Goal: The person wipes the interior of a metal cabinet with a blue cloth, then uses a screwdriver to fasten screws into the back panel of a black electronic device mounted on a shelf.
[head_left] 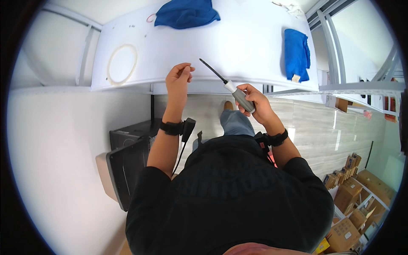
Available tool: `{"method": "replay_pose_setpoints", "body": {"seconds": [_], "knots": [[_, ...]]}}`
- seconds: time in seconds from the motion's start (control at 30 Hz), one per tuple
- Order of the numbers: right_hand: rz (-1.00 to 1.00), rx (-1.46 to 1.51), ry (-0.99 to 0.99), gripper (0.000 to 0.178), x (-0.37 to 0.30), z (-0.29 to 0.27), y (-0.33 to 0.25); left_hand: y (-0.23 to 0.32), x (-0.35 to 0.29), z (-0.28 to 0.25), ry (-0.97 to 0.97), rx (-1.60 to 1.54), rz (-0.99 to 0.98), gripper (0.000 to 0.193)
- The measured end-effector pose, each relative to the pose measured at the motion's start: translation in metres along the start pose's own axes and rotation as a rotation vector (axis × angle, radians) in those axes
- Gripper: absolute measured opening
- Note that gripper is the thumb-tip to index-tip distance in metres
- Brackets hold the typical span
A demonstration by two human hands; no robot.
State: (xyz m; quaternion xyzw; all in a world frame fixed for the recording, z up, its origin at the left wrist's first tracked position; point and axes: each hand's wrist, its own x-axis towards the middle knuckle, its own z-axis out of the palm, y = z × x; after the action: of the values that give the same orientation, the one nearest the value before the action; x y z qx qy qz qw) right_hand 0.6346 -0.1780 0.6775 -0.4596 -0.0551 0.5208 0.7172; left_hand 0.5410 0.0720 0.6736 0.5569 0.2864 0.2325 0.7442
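My right hand (260,106) is wrapped round the grey and white handle of a screwdriver (240,97). Its dark shaft points up and to the left, with the tip above the white table. To its left my left hand (178,78) is raised near the table's front edge, thumb and fingers drawn together. Whether anything small sits in that pinch is hidden. The screwdriver tip and the left fingertips are apart.
On the white table (178,46) lie a blue cloth (185,15) at the back, a folded blue cloth (296,55) at right and a pale ring (135,63) at left. A black case (127,170) stands at my left. Cardboard boxes (348,195) fill a rack behind me at right.
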Motion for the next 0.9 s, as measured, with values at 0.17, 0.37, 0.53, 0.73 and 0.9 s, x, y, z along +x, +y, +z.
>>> {"method": "replay_pose_setpoints", "body": {"seconds": [0.17,0.37,0.53,0.73,0.9], "knots": [[-0.009,0.013,0.067,0.04,0.027,-0.042,-0.044,-0.016,0.069,0.071,-0.037,0.409,0.123,0.016],[0.016,0.049,0.117,0.04,0.045,-0.062,-0.066,-0.041,0.104,0.099,0.095,0.925,0.48,0.01],[0.004,0.076,0.082,0.04,0.055,-0.067,-0.068,-0.046,0.109,0.101,0.154,0.941,0.561,0.01],[0.01,0.067,0.07,0.039,0.059,-0.065,-0.07,-0.052,0.109,0.097,0.171,0.957,0.591,0.011],[0.019,0.042,0.084,0.039,0.059,-0.066,-0.069,-0.053,0.107,0.096,0.144,0.973,0.594,0.016]]}}
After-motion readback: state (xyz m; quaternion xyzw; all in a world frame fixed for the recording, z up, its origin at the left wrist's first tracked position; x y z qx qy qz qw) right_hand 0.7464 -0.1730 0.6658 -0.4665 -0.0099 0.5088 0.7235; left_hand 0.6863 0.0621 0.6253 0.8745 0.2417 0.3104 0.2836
